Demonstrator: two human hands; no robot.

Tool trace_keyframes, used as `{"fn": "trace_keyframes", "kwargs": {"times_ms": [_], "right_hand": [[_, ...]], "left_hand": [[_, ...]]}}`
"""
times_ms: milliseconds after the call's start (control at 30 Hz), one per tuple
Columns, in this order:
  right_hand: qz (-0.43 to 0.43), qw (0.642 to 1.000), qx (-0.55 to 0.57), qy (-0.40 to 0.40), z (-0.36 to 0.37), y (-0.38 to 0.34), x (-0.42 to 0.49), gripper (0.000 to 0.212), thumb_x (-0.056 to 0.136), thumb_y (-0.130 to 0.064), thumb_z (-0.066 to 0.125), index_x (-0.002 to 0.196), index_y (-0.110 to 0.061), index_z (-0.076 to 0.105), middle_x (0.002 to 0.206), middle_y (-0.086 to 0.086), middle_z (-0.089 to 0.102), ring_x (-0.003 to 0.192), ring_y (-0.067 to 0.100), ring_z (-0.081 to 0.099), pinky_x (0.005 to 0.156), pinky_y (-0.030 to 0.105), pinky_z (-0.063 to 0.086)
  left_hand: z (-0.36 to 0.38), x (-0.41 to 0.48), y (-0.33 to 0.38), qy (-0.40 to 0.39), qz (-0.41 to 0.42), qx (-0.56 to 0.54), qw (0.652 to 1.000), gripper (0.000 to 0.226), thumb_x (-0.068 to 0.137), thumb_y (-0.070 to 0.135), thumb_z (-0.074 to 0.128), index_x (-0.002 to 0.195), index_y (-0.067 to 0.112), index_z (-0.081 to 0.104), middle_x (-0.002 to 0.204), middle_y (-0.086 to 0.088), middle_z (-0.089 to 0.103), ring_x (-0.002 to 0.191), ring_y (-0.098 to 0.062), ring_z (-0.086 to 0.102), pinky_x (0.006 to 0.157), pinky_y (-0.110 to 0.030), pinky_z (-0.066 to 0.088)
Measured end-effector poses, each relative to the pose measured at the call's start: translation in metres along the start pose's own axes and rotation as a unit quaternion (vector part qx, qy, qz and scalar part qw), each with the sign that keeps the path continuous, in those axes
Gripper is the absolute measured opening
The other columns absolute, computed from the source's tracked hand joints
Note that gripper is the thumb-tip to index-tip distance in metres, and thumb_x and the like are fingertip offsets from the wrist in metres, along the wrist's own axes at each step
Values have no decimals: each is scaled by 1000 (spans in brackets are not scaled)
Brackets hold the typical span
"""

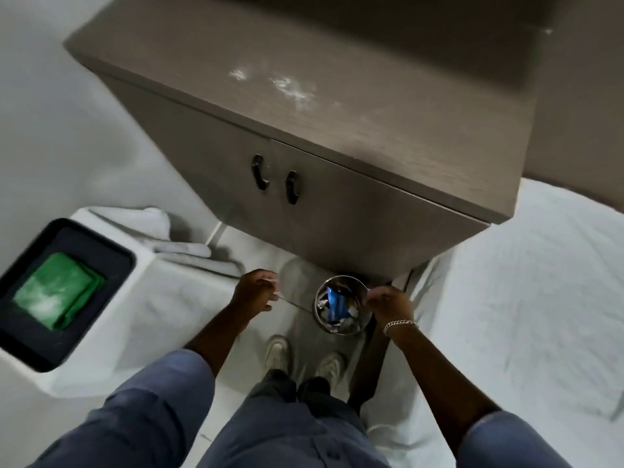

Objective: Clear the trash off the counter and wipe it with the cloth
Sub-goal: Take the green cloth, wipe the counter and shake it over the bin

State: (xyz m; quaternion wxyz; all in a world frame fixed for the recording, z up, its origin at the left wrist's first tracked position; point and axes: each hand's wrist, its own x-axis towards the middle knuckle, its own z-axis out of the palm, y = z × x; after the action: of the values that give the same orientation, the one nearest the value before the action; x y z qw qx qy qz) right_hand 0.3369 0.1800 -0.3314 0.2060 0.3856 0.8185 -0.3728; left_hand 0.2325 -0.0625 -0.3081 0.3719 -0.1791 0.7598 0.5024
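Note:
The brown counter (337, 96) is a cabinet top with white powdery smears (290, 87) near its middle. On the floor below its front stands a small round metal trash bin (320, 319) holding a blue wrapper (336, 304) and other scraps. My left hand (255, 292) hovers just left of the bin, fingers loosely curled and empty. My right hand (388, 304), with a chain bracelet on the wrist, is at the bin's right rim with curled fingers; blur hides whether it grips anything. A folded green cloth (59, 290) lies in a black tray at the left.
The black tray (27, 336) sits on a white stand (148, 319) beside folded white towels (148, 224). A white-covered bed (540, 282) fills the right side. Two black door handles (275, 180) are on the cabinet front. My shoes (304, 359) stand just before the bin.

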Motion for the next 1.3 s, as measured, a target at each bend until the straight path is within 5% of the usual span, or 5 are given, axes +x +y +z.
{"fn": "trace_keyframes", "kwargs": {"times_ms": [367,600,900,1100,1300], "right_hand": [[-347,927,26,-137,167,-277,-77,12,68,-21,71,66,-21,59,60,-8,58,59,10,51,59,14,37],[-357,899,-99,-233,286,-386,-108,53,77,-27,71,123,-7,53,121,18,63,112,34,60,96,42,50],[-246,940,34,-235,279,-384,-112,74,68,-8,74,137,-9,48,119,10,64,107,24,61,91,33,53],[-96,909,275,-297,164,-286,-97,38,66,9,70,104,2,67,99,17,69,92,31,66,88,45,54],[18,906,410,-101,118,-135,-64,47,71,22,64,116,8,59,84,-2,76,74,10,72,65,26,60]], "left_hand": [[-203,-49,-42,429,56,-72,898,19,80,6,54,66,17,60,77,-12,69,77,-30,62,66,-28,39],[-314,-19,-94,476,-44,-101,873,27,71,3,60,97,-2,62,98,-22,68,92,-38,64,72,-35,46],[-331,-29,-73,250,20,-408,878,32,78,-8,56,106,6,65,100,-15,67,84,-31,65,70,-41,59],[-263,-23,-35,-43,124,-337,932,44,70,-11,56,110,5,61,104,-16,67,95,-32,65,77,-46,57],[-97,32,-31,-155,112,-158,969,37,59,0,60,92,15,65,87,-8,68,78,-22,63,72,-33,52]]}}
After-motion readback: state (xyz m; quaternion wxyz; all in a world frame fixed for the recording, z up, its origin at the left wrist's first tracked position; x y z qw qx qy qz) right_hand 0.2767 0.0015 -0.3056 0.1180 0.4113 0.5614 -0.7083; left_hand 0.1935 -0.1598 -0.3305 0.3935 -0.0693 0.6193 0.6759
